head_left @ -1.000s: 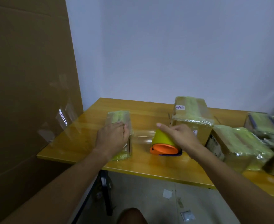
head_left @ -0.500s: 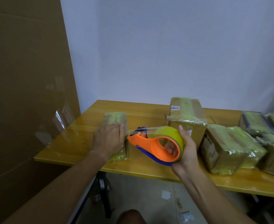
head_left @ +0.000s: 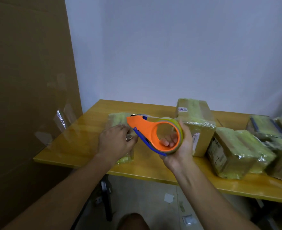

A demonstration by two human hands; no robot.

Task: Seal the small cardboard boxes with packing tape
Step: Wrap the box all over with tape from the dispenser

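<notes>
A small cardboard box (head_left: 118, 118) wrapped in yellowish tape lies on the wooden table (head_left: 87, 130), near its left end. My left hand (head_left: 116, 142) rests on top of the box, fingers laid over it. My right hand (head_left: 178, 146) grips an orange tape dispenser (head_left: 145, 128) with a blue blade arm and a roll of clear tape, fingers through the roll's core. The dispenser hangs above the table with its nose over the box's right side. A strip of tape runs from the roll to the nose.
Several taped boxes stand to the right: a tall one (head_left: 195, 120) behind the dispenser, another (head_left: 236, 151) near the front edge, more at far right (head_left: 269, 128). A large cardboard sheet (head_left: 25, 97) leans at left. Paper scraps (head_left: 168, 197) lie on the floor.
My right hand lifted the dispenser off the table, turned it sideways and carried it left, so its nose now sits over the box. My left hand stayed on the box.
</notes>
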